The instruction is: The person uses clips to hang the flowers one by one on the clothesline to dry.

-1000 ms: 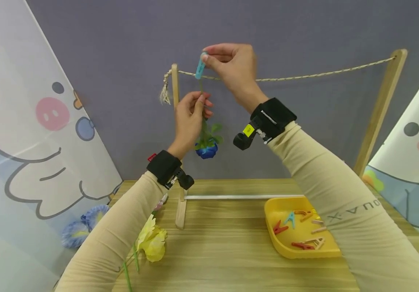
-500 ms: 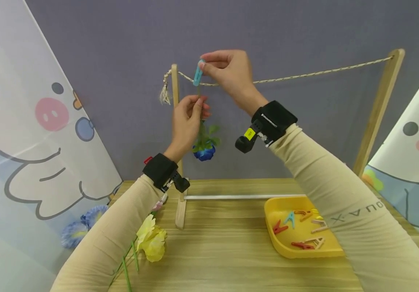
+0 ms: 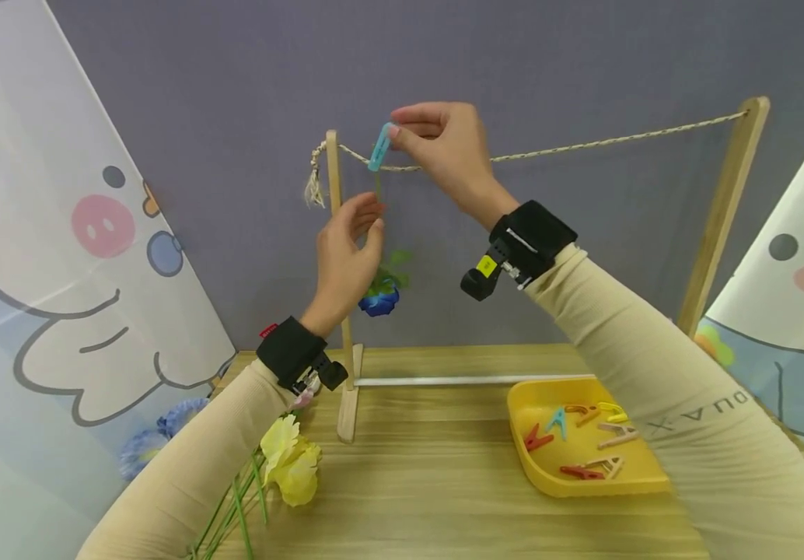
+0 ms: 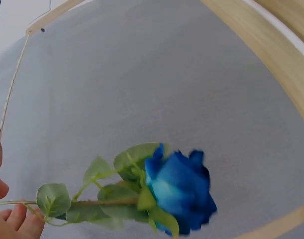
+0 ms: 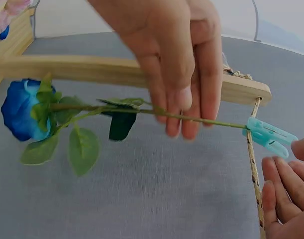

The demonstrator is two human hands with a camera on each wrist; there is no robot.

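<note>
A blue artificial rose (image 3: 379, 299) hangs head-down by its green stem from a light blue clothespin (image 3: 379, 147) clipped on the rope (image 3: 584, 145) of a wooden stand. My right hand (image 3: 395, 134) pinches the top end of that clothespin. Just below it, my left hand (image 3: 367, 222) has its fingers straight and loosely against the stem. The right wrist view shows the stem running across the left hand's fingers (image 5: 184, 112) to the clothespin (image 5: 268, 135) on the rope. In the left wrist view the rose (image 4: 179, 191) and its leaves fill the lower middle.
The stand's left post (image 3: 337, 257) rises just behind my left hand, and the right post (image 3: 720, 225) stands far right. On the wooden table, a yellow tray (image 3: 535, 474) holds several coloured clothespins (image 3: 584, 443). Yellow flowers (image 3: 293, 459) and blue flowers (image 3: 164, 424) lie at the left.
My left hand has let go of the stem, opened its fingers and dropped slightly. The rose has swung a little left. My right hand stays on the clothespin.
</note>
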